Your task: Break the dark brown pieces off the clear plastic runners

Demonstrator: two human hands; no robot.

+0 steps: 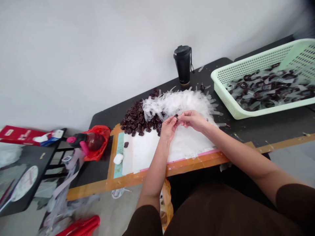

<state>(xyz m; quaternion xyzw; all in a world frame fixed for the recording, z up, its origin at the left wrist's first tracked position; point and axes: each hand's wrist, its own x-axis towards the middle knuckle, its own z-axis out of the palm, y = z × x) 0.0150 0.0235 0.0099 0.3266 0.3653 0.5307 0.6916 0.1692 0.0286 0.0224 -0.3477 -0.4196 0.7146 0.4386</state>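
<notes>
In the centre of the frame my left hand and right hand meet, fingertips touching each other, and both pinch one small dark piece together w/ a clear wrapper; the wrapper is too small and thin to tell more. The hands are above a white sheet that lies on the black bench. Just behind my hands is a heap of clear wrappers, and to the left of it, touching it, a pile of dark pieces. One dark piece lies alone on the sheet edge, near a small white case in the lower left part. At upper centre a black tumbler stands upright by the wall. At upper right a light green basket holds wrapped dark pieces. At left a red plastic bag w/ a bottle in it sits on the bench corner.
</notes>
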